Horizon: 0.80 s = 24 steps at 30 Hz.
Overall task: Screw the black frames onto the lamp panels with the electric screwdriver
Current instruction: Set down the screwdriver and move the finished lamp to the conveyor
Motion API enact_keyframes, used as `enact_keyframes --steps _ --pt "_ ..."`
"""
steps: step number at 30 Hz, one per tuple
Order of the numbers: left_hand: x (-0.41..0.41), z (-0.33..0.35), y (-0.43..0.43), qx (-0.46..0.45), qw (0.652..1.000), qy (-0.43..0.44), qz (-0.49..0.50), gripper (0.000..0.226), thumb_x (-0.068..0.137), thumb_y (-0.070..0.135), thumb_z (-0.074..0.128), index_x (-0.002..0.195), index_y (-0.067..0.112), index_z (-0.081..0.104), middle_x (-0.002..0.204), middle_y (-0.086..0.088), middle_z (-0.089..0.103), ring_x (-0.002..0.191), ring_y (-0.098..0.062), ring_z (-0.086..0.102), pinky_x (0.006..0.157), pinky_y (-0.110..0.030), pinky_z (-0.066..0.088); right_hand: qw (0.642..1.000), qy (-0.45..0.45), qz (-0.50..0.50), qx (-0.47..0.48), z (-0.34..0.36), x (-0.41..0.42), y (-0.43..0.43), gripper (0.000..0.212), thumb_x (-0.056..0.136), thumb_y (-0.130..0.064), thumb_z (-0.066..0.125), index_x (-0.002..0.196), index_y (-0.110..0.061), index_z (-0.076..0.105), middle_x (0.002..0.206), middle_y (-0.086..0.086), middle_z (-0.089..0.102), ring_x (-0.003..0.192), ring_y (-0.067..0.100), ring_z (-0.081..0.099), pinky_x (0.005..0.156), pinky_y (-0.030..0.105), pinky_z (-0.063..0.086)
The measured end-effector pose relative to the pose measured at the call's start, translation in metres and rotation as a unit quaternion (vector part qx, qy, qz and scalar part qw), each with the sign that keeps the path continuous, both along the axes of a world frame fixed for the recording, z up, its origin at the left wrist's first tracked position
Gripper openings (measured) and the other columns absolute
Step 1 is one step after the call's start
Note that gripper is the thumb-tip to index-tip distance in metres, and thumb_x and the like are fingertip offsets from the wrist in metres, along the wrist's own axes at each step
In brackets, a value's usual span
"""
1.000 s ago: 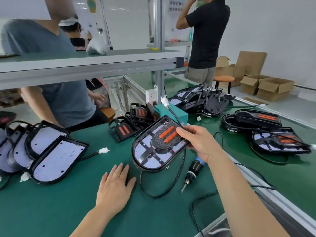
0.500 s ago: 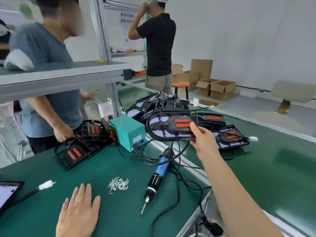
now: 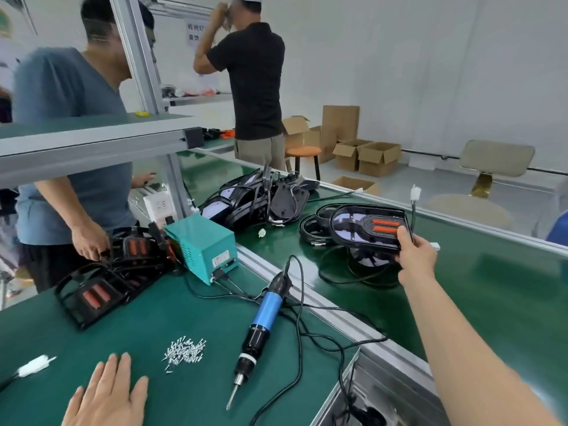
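Over the belt [image 3: 498,296], one o'clock: my right hand [image 3: 416,256] grips the lamp [image 3: 365,229], pile [image 3: 365,260] just beneath.
Left hand [image 3: 107,395]: flat on the table [image 3: 153,318] (idle).

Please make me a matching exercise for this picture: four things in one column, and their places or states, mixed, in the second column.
Column one
1. electric screwdriver
2. screws
3. framed lamp panel
4. left hand

Column two
a. gripped by the right hand
b. flat on the green bench, fingers straight
c. lying unheld, cable attached
d. in a loose heap

Pairs: 1-c, 2-d, 3-a, 4-b.
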<state>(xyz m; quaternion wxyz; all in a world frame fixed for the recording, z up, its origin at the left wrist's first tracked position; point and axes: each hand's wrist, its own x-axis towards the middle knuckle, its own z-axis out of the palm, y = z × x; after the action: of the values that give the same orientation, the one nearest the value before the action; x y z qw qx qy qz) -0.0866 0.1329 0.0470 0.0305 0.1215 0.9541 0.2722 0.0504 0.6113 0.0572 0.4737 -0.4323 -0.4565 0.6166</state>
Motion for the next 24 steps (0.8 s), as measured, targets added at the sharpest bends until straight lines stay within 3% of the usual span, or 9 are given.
enact_keyframes --steps 2,5,10,13,16,19,21,24 --pt "-0.002 0.002 0.006 0.015 1.000 -0.016 0.009 0.060 0.105 0.045 0.024 0.159 0.024 0.009 0.168 0.004 0.003 0.155 -0.010 0.005 0.124 -0.033 0.010 1.000 -0.018 0.005 0.011 -0.005 0.009 0.021 0.035 0.094 -0.032 0.072 0.118 -0.008 0.072 0.104 0.009 0.073 0.086 0.022 0.062 0.082 0.039 0.057" --pt "-0.008 -0.002 0.004 0.005 1.000 -0.020 0.002 0.060 0.105 0.046 0.023 0.159 0.025 0.007 0.168 0.006 0.004 0.155 -0.010 0.004 0.124 -0.032 0.010 0.999 -0.009 0.035 0.000 -0.010 0.024 0.045 0.029 0.094 -0.027 0.073 0.120 -0.014 0.071 0.096 0.002 0.072 0.074 0.017 0.062 0.057 0.023 0.050" --pt "-0.009 -0.006 0.007 -0.009 1.000 -0.022 -0.010 0.060 0.104 0.044 0.029 0.159 0.024 0.016 0.167 0.006 0.010 0.155 -0.011 0.009 0.123 -0.034 0.011 0.993 -0.043 0.109 0.006 -0.018 0.043 0.064 0.014 0.095 -0.022 0.071 0.109 -0.021 0.072 0.083 -0.004 0.077 0.059 0.007 0.071 0.048 0.020 0.052" --pt "-0.009 -0.009 0.002 -0.028 0.999 -0.012 -0.011 0.060 0.104 0.046 0.024 0.159 0.025 0.012 0.168 0.007 0.007 0.155 -0.011 0.007 0.123 -0.033 0.011 0.991 -0.062 0.116 0.026 -0.027 0.045 0.066 0.026 0.097 -0.023 0.069 0.123 -0.021 0.069 0.100 0.002 0.077 0.077 0.015 0.072 0.067 0.031 0.056" --pt "-0.009 -0.011 -0.005 -0.038 0.999 0.001 -0.003 0.060 0.104 0.048 0.017 0.159 0.027 0.005 0.168 0.008 0.001 0.155 -0.010 0.002 0.124 -0.031 0.010 0.973 -0.180 0.085 0.113 -0.029 0.042 0.061 0.046 0.101 -0.035 0.062 0.145 -0.023 0.055 0.137 0.009 0.064 0.119 0.029 0.062 0.102 0.047 0.051" --pt "-0.008 -0.017 -0.013 -0.059 0.998 0.019 -0.004 0.060 0.104 0.048 0.016 0.159 0.027 0.004 0.168 0.008 0.000 0.155 -0.010 0.002 0.124 -0.031 0.009 0.871 -0.423 0.034 0.248 -0.027 0.038 0.051 0.051 0.106 -0.042 0.045 0.152 -0.021 0.044 0.149 0.017 0.049 0.135 0.040 0.042 0.112 0.051 0.036" --pt "-0.008 -0.020 -0.018 -0.067 0.997 0.024 -0.005 0.061 0.104 0.049 0.016 0.159 0.027 0.004 0.168 0.008 0.000 0.155 -0.010 0.001 0.124 -0.032 0.009 0.816 -0.485 -0.010 0.315 -0.026 0.033 0.037 0.048 0.107 -0.037 0.040 0.151 -0.020 0.044 0.152 0.015 0.046 0.138 0.037 0.038 0.112 0.051 0.031" --pt "-0.007 -0.024 -0.023 -0.075 0.997 0.033 -0.013 0.062 0.104 0.049 0.014 0.160 0.026 0.003 0.168 0.008 0.001 0.155 -0.011 0.001 0.125 -0.033 0.008 0.810 -0.481 0.003 0.336 -0.033 0.026 0.019 0.052 0.109 -0.034 0.031 0.157 -0.014 0.035 0.163 0.012 0.032 0.149 0.033 0.028 0.121 0.050 0.022"
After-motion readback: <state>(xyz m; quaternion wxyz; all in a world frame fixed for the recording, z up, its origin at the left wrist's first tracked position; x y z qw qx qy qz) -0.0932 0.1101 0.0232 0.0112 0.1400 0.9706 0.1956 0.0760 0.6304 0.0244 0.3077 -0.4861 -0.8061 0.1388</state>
